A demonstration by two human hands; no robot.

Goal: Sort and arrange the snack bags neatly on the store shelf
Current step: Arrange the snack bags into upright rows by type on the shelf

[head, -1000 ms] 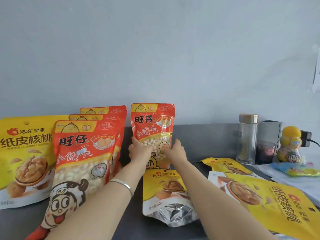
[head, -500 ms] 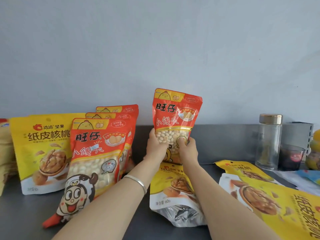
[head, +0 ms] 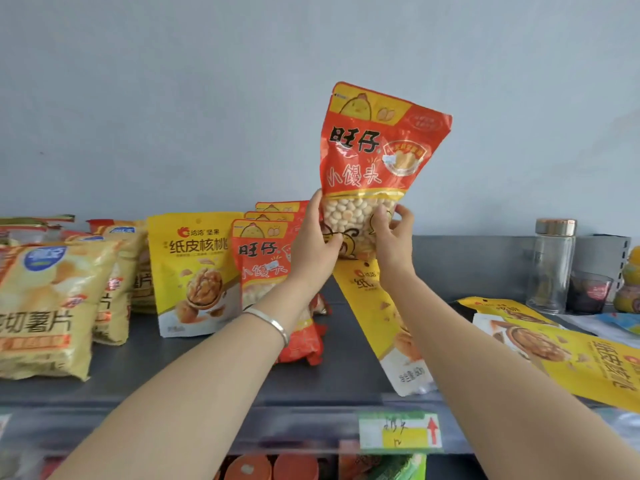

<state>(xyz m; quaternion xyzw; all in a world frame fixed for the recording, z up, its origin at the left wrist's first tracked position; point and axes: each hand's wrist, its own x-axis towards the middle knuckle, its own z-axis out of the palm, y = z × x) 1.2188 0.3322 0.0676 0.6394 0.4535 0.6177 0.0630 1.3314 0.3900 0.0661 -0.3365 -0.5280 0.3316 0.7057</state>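
Note:
A red bag of small white buns (head: 377, 157) is held up above the grey shelf (head: 214, 368), tilted slightly right. My left hand (head: 317, 244) grips its lower left side and my right hand (head: 393, 237) pinches its lower right corner. Behind my left arm stands a row of matching red bags (head: 258, 251). An upright yellow walnut bag (head: 192, 271) stands left of that row. Another yellow walnut bag (head: 388, 323) lies flat under my right arm, and two more lie at the right (head: 568, 355).
Pale yellow chip bags (head: 45, 306) stand at the left end of the shelf. A glass jar with a gold lid (head: 552, 265), a dark cup (head: 588, 292) and a yellow toy bottle (head: 630, 282) stand at the back right. A price tag (head: 398, 431) marks the front edge.
Both hands have lifted the red bun bag well up off the shelf and tilted it to the right. The view has pulled back and shifted left, showing the chip bags.

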